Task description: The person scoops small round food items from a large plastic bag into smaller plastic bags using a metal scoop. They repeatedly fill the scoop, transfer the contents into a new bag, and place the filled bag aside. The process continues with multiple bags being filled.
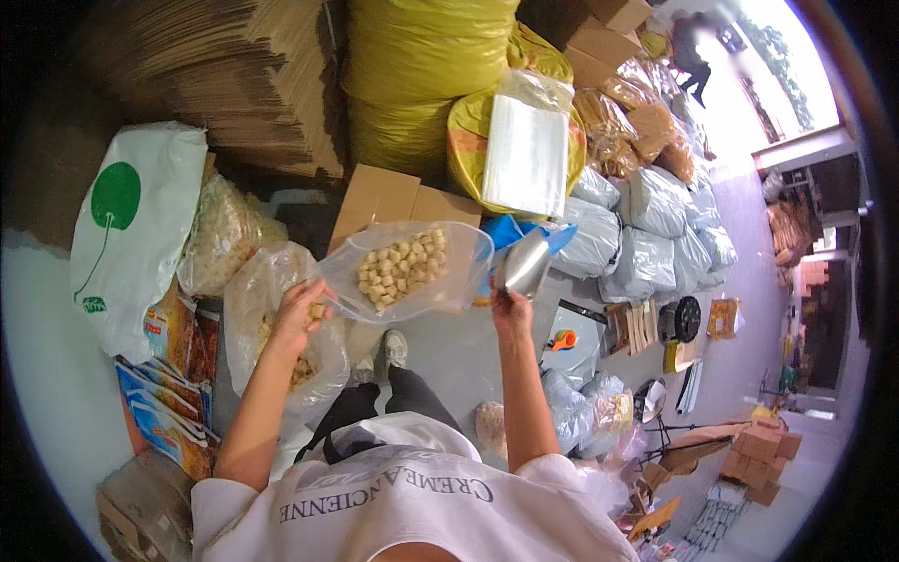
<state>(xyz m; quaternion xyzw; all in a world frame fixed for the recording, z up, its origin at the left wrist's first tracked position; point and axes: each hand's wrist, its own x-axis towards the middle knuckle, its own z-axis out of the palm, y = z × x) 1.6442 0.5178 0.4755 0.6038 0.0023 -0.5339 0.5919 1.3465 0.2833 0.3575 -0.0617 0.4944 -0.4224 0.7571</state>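
Note:
A clear plastic bag part-filled with small pale tan cubes lies across a cardboard box. At its left end is my left hand, with one or more of the same cubes between its fingers; whether it also grips the bag's edge is unclear. Below that hand stands a larger open clear bag with more tan pieces inside. My right hand holds a shiny metal scoop by its lower end, just right of the part-filled bag. Blue plastic shows behind the scoop.
Ahead are a cardboard box, full yellow sacks and a stack of clear bags. Grey wrapped parcels pile up at right. A white bag with a green mark stands left. An orange tape roll lies lower right. A person is far off.

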